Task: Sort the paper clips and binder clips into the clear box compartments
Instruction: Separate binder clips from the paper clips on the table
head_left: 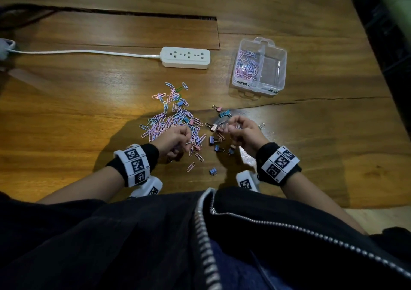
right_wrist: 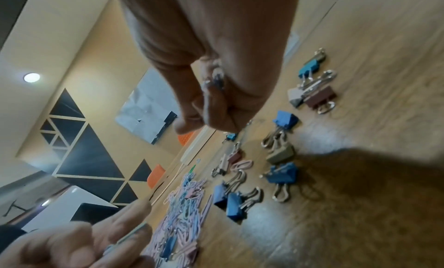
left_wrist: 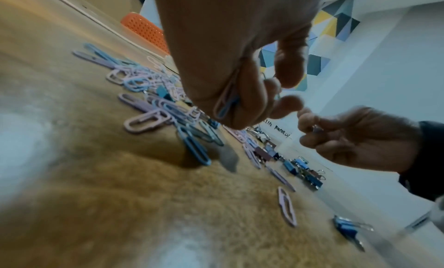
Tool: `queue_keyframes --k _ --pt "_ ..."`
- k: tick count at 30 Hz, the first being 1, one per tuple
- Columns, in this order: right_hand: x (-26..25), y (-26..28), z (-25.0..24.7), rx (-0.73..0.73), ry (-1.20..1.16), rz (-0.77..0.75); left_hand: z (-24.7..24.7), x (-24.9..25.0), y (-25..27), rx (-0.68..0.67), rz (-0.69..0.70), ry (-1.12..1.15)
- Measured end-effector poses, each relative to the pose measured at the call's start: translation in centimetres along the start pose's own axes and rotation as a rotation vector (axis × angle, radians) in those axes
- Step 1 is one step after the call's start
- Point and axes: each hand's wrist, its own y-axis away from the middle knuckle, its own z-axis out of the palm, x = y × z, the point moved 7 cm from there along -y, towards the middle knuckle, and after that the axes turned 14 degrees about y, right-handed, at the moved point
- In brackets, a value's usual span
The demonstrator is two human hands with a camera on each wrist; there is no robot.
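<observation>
Contents of right hand [head_left: 242, 132] grip hidden; box [head_left: 259, 67] labels partly illegible.

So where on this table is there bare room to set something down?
Bare wood lies left of the paper clip pile, below the power strip's cord, and right of the right hand, below the clear box. It is crowded between the hands, where binder clips lie scattered.

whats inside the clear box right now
The clear box has two compartments. The left one holds a heap of pink and blue paper clips; the right one looks empty. Whatever lies beneath that heap is covered.
</observation>
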Motion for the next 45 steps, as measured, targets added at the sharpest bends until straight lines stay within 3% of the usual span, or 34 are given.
queue_keyframes --k 3,5,8,12,14,18,22,26,29,34,36,42,45 --pt "0.5 0.1 -0.6 0.090 0.154 0.090 0.0 0.2 0.3 0.112 0.096 -0.342" --pt "0.6 -0.1 -0.5 0.139 0.365 0.132 0.0 0.4 0.6 0.187 0.173 -0.699" --pt "0.4 -0.3 0.6 0.143 0.734 0.108 0.5 0.2 0.8 0.228 0.174 -1.087" --pt "0.0 -0.1 1.2 0.222 1.125 0.093 0.9 -0.5 0.6 0.253 0.139 -1.154" --pt "-0.3 -0.2 1.4 0.266 1.189 0.088 1.3 -0.7 0.6 0.233 0.117 -1.125" --pt "-0.4 -0.5 1.4 0.281 1.181 0.128 2.2 -0.6 0.6 0.185 0.120 -1.134" --pt "-0.5 -0.7 1.7 0.205 1.172 0.125 1.6 -0.2 0.9 0.233 0.142 -1.132" --pt "-0.5 -1.1 1.4 0.196 1.043 0.078 1.5 -0.5 0.6 0.216 0.145 -1.126" --pt "-0.9 -0.9 1.0 0.176 0.862 -0.009 1.7 -0.8 0.5 0.218 0.149 -1.145" --pt "-0.1 0.1 1.9 -0.164 0.048 0.053 0.9 -1.0 1.0 0.282 0.129 -1.256" --pt "0.0 0.4 2.4 -0.231 -0.059 0.071 0.5 -1.1 1.2 0.301 0.082 -1.274" --pt "1.1 1.3 4.6 -0.324 -0.076 0.177 0.4 -0.9 1.4 0.242 0.057 -1.109" --pt "1.3 1.4 4.7 -0.190 0.233 0.119 0.9 -0.6 1.5 0.224 0.105 -1.125"
